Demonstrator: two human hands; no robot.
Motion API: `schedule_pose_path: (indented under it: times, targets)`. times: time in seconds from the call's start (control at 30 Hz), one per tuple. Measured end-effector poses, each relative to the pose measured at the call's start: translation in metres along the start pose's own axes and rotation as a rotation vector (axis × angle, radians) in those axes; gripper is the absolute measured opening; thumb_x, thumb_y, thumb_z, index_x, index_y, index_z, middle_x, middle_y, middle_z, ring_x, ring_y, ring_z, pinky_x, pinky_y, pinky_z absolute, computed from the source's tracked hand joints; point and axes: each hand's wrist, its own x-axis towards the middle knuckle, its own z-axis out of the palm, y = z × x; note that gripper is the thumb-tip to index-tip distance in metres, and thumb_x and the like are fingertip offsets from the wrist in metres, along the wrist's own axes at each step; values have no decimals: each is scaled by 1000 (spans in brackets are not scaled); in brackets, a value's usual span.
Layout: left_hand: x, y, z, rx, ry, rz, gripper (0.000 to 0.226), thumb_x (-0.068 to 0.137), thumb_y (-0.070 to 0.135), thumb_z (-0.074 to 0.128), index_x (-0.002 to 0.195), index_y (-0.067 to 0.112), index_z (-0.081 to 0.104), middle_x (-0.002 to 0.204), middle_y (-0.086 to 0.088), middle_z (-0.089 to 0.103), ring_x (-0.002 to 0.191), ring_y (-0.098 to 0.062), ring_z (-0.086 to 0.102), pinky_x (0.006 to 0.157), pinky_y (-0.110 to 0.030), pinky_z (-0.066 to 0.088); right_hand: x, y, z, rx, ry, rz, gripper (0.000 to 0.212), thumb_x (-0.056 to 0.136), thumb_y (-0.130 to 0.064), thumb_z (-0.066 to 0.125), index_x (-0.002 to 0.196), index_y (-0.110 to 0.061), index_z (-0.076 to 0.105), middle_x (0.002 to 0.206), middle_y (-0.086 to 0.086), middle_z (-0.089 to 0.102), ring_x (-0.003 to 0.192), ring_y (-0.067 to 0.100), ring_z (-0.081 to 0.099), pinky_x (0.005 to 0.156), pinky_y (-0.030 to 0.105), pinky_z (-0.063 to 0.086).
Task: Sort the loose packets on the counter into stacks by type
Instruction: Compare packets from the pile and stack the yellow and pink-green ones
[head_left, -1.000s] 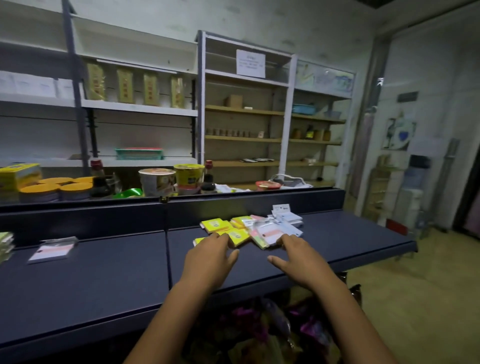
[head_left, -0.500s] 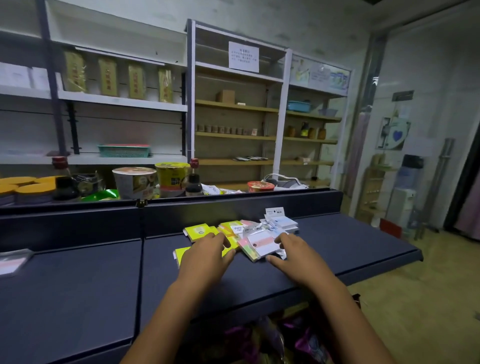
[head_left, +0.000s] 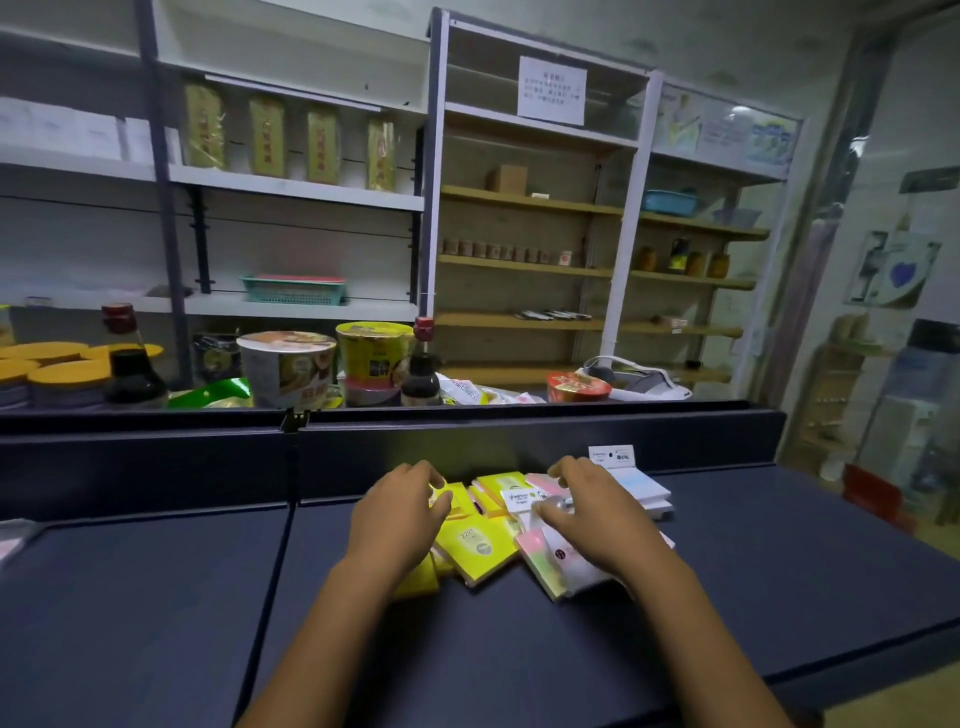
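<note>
A loose pile of packets lies on the dark counter against its raised back wall. Yellow packets make up the left part, pink-and-white packets the right. A neat white-and-blue stack sits at the far right of the pile. My left hand lies over the yellow side, fingers and thumb curled round a yellow packet at the back. My right hand covers the pink-and-white side, thumb and fingers pinching a clear-wrapped pink-and-white packet.
Behind the counter wall stand sauce bottles, noodle cups and yellow-lidded tubs. A seam splits the counter into two panels. A pale packet shows at the left edge. Shelving lines the back wall.
Both hands have slid forward from the near edge of the pile onto it, and their fingers have curled onto packets. The view has moved closer and turned slightly right.
</note>
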Motion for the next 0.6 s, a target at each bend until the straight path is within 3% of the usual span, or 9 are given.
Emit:
schedule_pose_path:
  times: [0.17,0.43,0.6]
  targets:
    - [23,-11,23,1,-2,-161,27,95,42,54,116,25,60,117,2,62,106,-20,59,82,-37,52,39,10,19,21,-11,-87,43,94,-47,57,127,-22,49,128,-3,53,120,18,50,94,36,46]
    - [42,-26,42,135,-76,-358,60,89,57,59,133,19,44,128,-10,53,116,-29,54,90,-40,51,98,31,36,121,-32,-180,42,94,-46,59,127,-20,52,127,-3,56,120,16,52,98,38,46]
    - [44,-32,44,-54,-105,-460,69,82,50,73,135,16,43,125,-9,58,110,-25,59,90,-42,54,114,39,40,209,-45,-208,39,96,-45,56,126,-21,54,127,-5,56,118,15,54,97,39,48]
